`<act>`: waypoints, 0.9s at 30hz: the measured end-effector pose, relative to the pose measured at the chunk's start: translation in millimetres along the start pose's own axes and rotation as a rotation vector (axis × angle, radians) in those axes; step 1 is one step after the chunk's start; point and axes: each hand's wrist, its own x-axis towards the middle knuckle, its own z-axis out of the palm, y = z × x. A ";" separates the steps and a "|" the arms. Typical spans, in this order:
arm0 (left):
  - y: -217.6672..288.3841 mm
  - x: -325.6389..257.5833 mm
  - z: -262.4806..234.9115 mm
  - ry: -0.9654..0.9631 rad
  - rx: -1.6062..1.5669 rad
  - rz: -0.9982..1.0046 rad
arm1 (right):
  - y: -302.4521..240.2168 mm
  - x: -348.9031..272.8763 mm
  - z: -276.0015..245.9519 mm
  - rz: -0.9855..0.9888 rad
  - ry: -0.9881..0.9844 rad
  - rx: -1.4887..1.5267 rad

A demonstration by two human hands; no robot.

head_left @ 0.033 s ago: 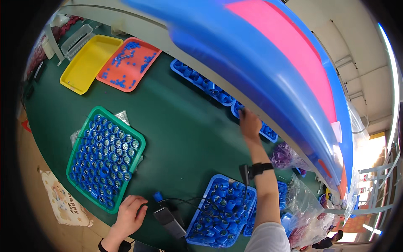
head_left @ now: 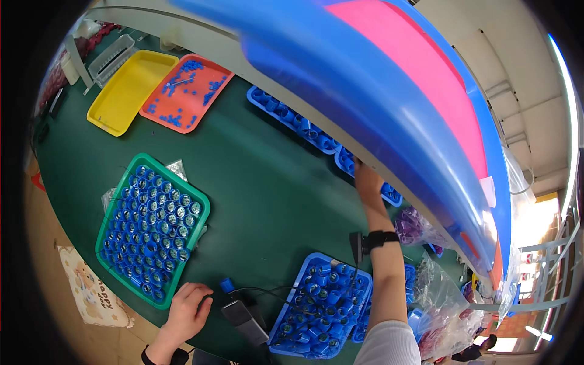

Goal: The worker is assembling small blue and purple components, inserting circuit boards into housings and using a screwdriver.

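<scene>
My right hand reaches forward to a small blue tray of blue cup-shaped parts below the shelf edge. Its fingertips are hidden there, so any hold is not visible. My left hand rests at the near table edge with fingers loosely bent, the thumb apart and nothing seen in it. Just right of it, a single blue part stands by a black box-shaped device with a cable. A green tray beyond my left hand holds rows of blue cups with shiny insides.
Near my right forearm is a blue tray heaped with blue cups. A yellow tray and an orange-red tray with small blue pieces lie at the far left. A large blue and pink bin overhangs the shelf. Clear plastic bags sit at right.
My right hand has moved slightly farther forward and right, so its fingers are now behind the shelf edge. My left hand stays in place.
</scene>
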 end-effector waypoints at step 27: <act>-9.4 -44.5 -39.0 0.160 0.237 -0.030 | -258.5 -78.0 -183.6 -0.710 -1.333 0.500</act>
